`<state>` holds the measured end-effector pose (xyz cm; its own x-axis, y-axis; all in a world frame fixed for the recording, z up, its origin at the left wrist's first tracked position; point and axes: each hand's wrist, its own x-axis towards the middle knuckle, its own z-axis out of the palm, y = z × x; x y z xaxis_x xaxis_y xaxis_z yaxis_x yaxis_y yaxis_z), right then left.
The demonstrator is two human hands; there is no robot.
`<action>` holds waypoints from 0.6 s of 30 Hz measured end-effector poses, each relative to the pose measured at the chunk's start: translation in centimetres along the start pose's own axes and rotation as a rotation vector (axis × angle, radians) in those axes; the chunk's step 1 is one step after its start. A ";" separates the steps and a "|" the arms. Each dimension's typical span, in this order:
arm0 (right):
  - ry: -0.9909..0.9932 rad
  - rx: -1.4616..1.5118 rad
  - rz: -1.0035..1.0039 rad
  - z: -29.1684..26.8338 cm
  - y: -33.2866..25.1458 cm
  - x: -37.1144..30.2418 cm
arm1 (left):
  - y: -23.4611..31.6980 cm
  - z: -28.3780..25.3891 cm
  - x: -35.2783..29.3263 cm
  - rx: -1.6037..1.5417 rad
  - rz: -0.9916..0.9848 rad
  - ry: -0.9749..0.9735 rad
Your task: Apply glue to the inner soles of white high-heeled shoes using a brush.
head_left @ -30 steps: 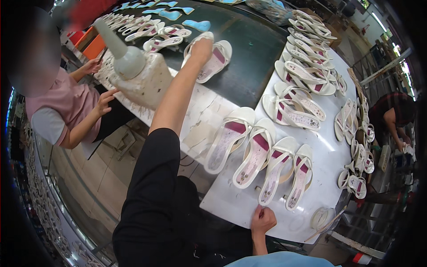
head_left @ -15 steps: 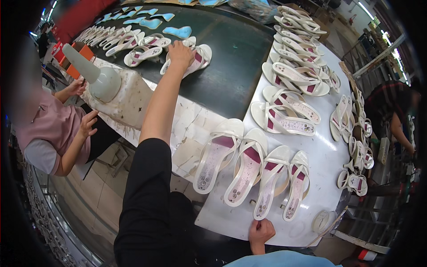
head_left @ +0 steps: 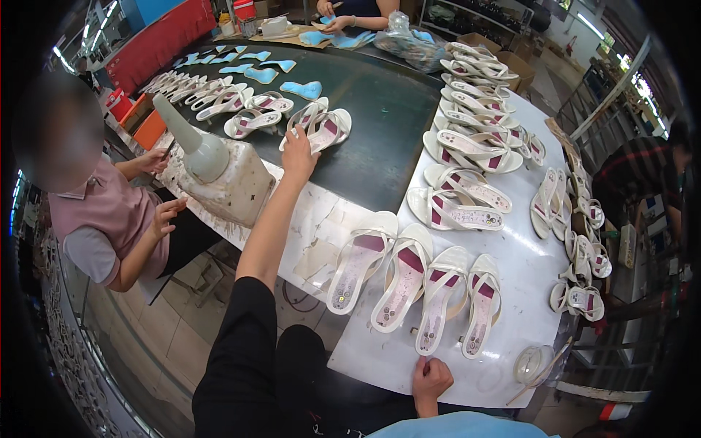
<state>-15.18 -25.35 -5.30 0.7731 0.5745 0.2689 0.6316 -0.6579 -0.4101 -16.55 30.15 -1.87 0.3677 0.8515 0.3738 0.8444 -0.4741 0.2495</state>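
My left hand (head_left: 298,155) reaches over the dark green belt (head_left: 372,139), its fingers stretched out at the heel end of a white strappy sandal (head_left: 328,130). That sandal lies beside another white sandal (head_left: 307,113), both with dark red patches under the straps. My right hand (head_left: 432,379) is closed at the table's near edge, just below a sandal (head_left: 442,299) in a row of several on the white tabletop (head_left: 380,358). Whatever its curled fingers hold, if anything, is hidden.
More white sandals (head_left: 482,131) line the table's right side. Blue insole pieces (head_left: 303,90) lie along the belt. A pale machine with a post (head_left: 208,157) stands at left, beside a seated co-worker (head_left: 120,219). A round glass dish (head_left: 531,361) sits at the near right corner.
My left hand has drawn back from over the sandals toward me. The view has tilted upward, bringing a co-worker's hands at the far end into sight. My right hand stays closed.
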 end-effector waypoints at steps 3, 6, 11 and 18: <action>0.002 0.012 -0.009 -0.3 -0.2 0.2 | 0.1 0.2 -0.1 -0.007 -0.044 0.039; -0.014 0.009 0.015 -0.2 -0.4 0.2 | 1.7 0.3 -0.3 -0.081 0.111 0.053; 0.006 0.050 0.002 -0.2 -0.6 0.5 | 2.2 1.7 -1.4 -0.167 0.035 0.173; -0.020 0.003 0.018 -0.4 -0.3 0.1 | 1.3 1.5 -0.9 -0.283 0.158 0.015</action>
<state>-15.29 -25.28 -4.75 0.7829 0.5724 0.2438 0.6175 -0.6668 -0.4173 -15.24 29.10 -3.24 0.4782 0.7602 0.4399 0.6350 -0.6453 0.4248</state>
